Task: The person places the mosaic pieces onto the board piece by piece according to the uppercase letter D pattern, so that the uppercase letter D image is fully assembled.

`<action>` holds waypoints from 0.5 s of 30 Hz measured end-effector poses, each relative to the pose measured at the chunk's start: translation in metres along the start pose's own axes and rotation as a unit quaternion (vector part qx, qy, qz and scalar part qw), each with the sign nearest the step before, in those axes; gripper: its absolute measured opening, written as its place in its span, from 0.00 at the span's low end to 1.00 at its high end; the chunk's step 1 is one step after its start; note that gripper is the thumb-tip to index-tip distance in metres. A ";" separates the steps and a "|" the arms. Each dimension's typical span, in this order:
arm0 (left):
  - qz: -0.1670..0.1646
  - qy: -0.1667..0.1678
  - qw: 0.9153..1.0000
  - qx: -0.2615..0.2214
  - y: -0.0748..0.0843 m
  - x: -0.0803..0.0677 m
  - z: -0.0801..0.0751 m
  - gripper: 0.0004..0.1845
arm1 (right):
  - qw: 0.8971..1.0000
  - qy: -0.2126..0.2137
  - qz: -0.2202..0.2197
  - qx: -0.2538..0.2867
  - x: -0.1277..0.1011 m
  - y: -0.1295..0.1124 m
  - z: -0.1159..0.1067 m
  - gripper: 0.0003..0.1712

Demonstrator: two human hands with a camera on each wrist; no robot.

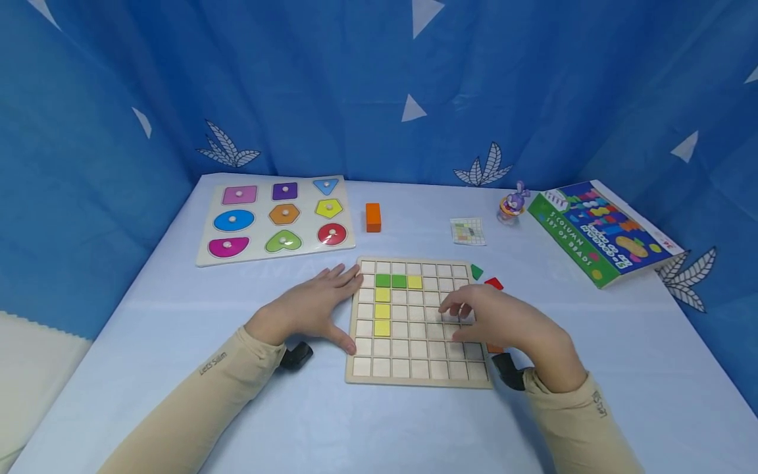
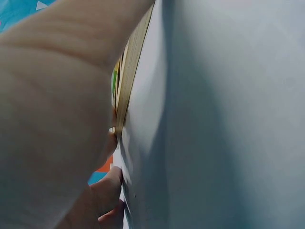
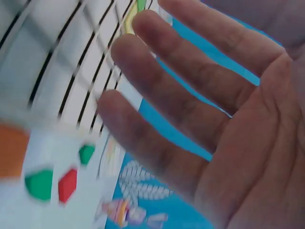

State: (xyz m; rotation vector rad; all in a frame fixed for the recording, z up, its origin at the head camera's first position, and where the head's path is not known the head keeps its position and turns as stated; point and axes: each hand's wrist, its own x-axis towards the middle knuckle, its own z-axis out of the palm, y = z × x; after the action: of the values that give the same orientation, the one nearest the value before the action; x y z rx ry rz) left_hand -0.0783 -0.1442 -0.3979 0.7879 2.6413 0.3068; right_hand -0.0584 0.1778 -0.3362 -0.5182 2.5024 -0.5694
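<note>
A wooden grid board (image 1: 417,380) lies on the table in the head view. Two green squares (image 1: 391,281) and a yellow square (image 1: 414,282) sit in a row near its top, with several more yellow squares (image 1: 382,311) in a column below. My left hand (image 1: 314,304) rests with spread fingers and thumb along the board's left edge, as the left wrist view also shows close up. Over the board's right side is my right hand (image 1: 503,319), its fingers loosely bent. In the right wrist view those fingers (image 3: 157,81) are apart and hold nothing.
Green (image 3: 40,184), red (image 3: 67,185) and orange (image 3: 13,151) pieces lie right of the board. Behind it are a knobbed shape puzzle (image 1: 275,220), an orange block (image 1: 373,217), a small pattern card (image 1: 468,232), a purple toy figure (image 1: 513,203) and a colourful box (image 1: 604,230).
</note>
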 end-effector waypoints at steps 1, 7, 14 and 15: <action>0.000 0.000 1.000 0.000 0.000 0.000 0.000 0.75 | 1.000 -0.003 0.007 0.001 -0.003 0.004 -0.001 0.23; 0.003 0.005 1.000 0.000 -0.001 0.000 0.002 0.75 | 0.999 -0.018 0.028 0.011 -0.017 0.032 -0.005 0.26; 0.002 0.009 1.000 -0.001 -0.001 -0.001 0.003 0.76 | 0.999 -0.007 0.043 0.014 -0.023 0.054 -0.004 0.27; 0.001 0.009 1.000 -0.001 -0.001 -0.001 0.002 0.76 | 0.999 -0.005 0.041 0.013 -0.023 0.056 -0.003 0.26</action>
State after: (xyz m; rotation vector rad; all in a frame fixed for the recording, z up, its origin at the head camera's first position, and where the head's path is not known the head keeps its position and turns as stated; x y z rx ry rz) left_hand -0.0771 -0.1452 -0.4001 0.7910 2.6562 0.3189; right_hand -0.0555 0.2369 -0.3518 -0.4057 2.4904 -0.5660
